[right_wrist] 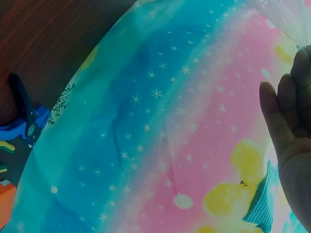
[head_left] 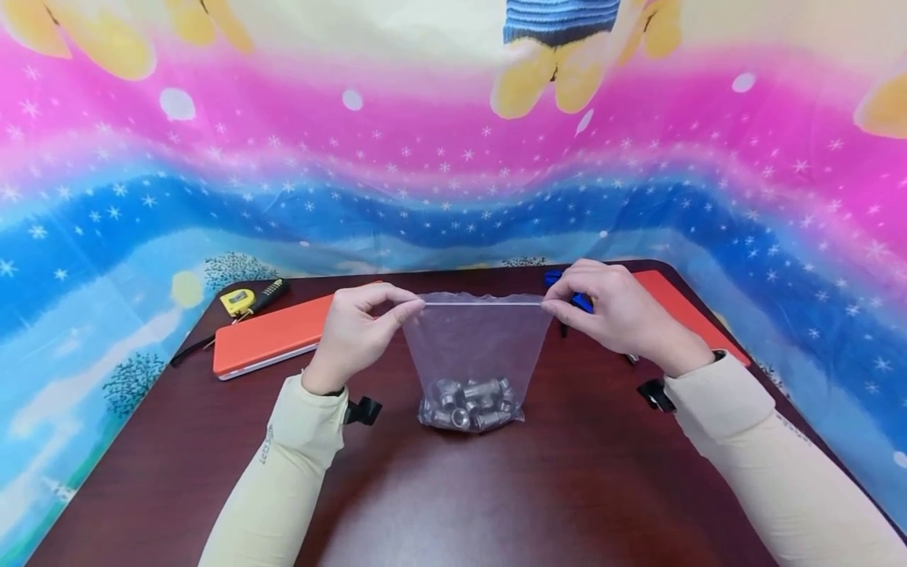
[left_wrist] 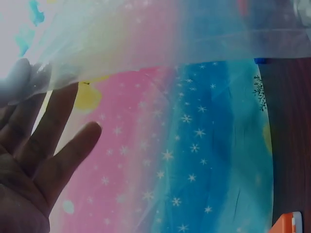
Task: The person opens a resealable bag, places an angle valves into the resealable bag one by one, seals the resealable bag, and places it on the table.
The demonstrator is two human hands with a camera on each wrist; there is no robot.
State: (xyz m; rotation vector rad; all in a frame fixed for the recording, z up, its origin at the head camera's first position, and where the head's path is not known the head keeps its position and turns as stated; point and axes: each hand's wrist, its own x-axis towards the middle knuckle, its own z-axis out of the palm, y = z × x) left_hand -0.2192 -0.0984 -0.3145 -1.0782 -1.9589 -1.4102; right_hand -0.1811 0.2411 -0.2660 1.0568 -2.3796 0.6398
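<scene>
A clear plastic zip bag (head_left: 482,339) stands upright over the table (head_left: 468,496). Several shiny metal fittings (head_left: 471,402) lie heaped at its bottom. My left hand (head_left: 361,327) pinches the top left corner between thumb and fingers; my right hand (head_left: 609,311) pinches the top right corner. Between them the top strip is stretched straight. In the left wrist view the bag (left_wrist: 146,39) spans the top of the picture, overlapping fingers of the left hand (left_wrist: 43,141). At the right wrist view's edge, the right hand (right_wrist: 291,116) is partly visible below a corner of the bag (right_wrist: 286,19).
An orange case (head_left: 276,335) lies left, with a yellow tape measure (head_left: 237,301) and a black-handled tool (head_left: 272,291) behind it. Another orange case (head_left: 697,315) lies right. A blue and black clamp (right_wrist: 31,121) sits behind my right hand. Printed cloth (head_left: 439,173) hangs around the table.
</scene>
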